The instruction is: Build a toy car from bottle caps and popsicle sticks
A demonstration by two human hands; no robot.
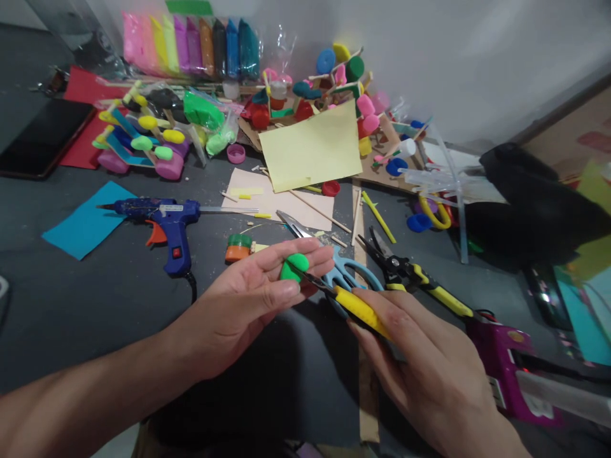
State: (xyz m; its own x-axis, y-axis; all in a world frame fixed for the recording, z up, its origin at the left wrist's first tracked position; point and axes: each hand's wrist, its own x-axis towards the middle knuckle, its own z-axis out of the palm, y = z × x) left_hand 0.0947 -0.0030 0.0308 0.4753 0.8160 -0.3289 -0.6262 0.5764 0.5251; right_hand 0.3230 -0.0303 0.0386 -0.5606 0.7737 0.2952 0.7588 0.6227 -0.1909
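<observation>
A green cap (pixel 294 266) is being pinched between the thumb and fingers of the half-open left hand (pixel 252 299) above the table's near edge, while a yellow-handled tool (pixel 351 303) is being gripped by the right hand (pixel 424 362) and touched to it.

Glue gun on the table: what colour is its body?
Blue body, orange trigger; clearest in the head view.
</observation>
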